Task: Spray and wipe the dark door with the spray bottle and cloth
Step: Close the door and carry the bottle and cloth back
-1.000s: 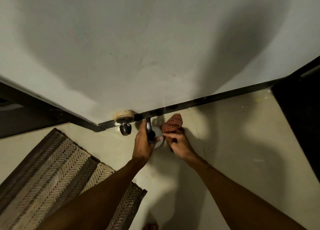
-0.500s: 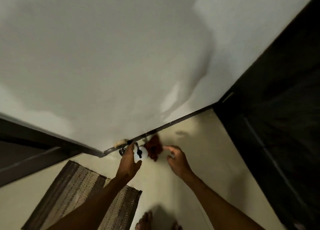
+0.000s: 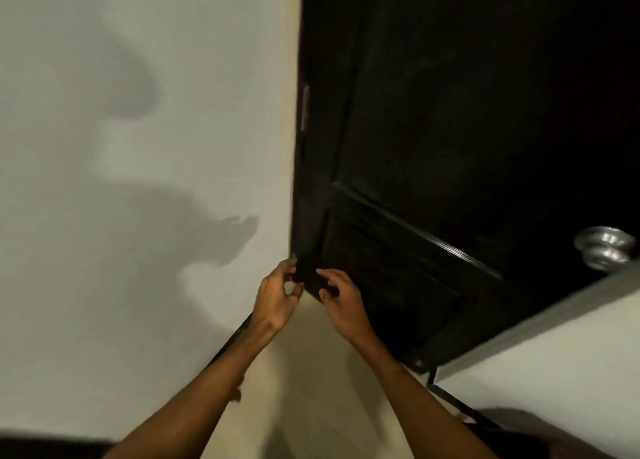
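The dark panelled door (image 3: 450, 112) fills the upper right of the head view, standing in the corner next to a white wall. My left hand (image 3: 277, 299) and my right hand (image 3: 343, 302) are raised side by side in front of the door's lower left corner. Their fingers are loosely curled and neither holds anything. Neither the spray bottle nor the cloth can be made out; a small reddish speck (image 3: 237, 394) shows behind my left forearm, too small to identify.
A silver knob (image 3: 604, 247) sticks out at the door's right edge. A hinge (image 3: 305, 108) sits on its left edge. The white wall (image 3: 138, 147) carries my shadow. A pale wall edge (image 3: 554, 337) juts in at lower right. Cream floor (image 3: 311, 389) lies below.
My left hand let go of the spray bottle and my right hand left the cloth down on the floor. The view swung up and right to the dark door, with both hands raised empty.
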Demonstrator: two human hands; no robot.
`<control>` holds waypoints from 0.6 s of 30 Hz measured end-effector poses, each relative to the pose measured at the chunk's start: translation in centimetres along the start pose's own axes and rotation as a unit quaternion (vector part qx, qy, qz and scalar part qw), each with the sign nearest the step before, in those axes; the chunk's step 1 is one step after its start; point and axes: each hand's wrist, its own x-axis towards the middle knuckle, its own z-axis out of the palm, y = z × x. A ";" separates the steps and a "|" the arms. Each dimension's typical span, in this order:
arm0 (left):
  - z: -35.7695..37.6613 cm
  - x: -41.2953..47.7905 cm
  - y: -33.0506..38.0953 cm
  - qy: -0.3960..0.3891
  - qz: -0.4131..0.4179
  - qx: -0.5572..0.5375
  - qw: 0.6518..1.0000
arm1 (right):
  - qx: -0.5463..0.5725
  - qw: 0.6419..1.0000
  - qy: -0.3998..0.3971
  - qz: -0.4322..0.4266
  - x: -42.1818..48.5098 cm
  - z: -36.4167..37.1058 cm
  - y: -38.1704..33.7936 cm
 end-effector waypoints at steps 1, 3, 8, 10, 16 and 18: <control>1.1 0.3 2.5 -0.013 0.024 -0.006 1.000 | 0.009 0.999 0.038 -0.003 -0.4 -2.5 -0.4; 3.6 0.6 6.9 -0.046 0.063 -0.014 0.997 | 0.011 0.995 0.101 -0.013 -1.4 -7.1 -0.5; 12.5 -0.3 16.5 -0.136 0.157 -0.022 0.978 | 0.033 0.968 0.249 0.012 -6.0 -17.5 2.3; 16.3 -1.0 19.8 -0.166 0.175 -0.032 0.970 | 0.048 0.952 0.302 0.032 -8.0 -21.1 3.9; 26.2 -2.1 28.3 -0.203 0.174 -0.076 0.961 | 0.046 0.919 0.388 0.053 -11.6 -31.5 8.2; 28.7 -2.4 31.1 -0.197 0.151 -0.099 0.964 | 0.044 0.909 0.412 0.048 -12.2 -34.1 9.2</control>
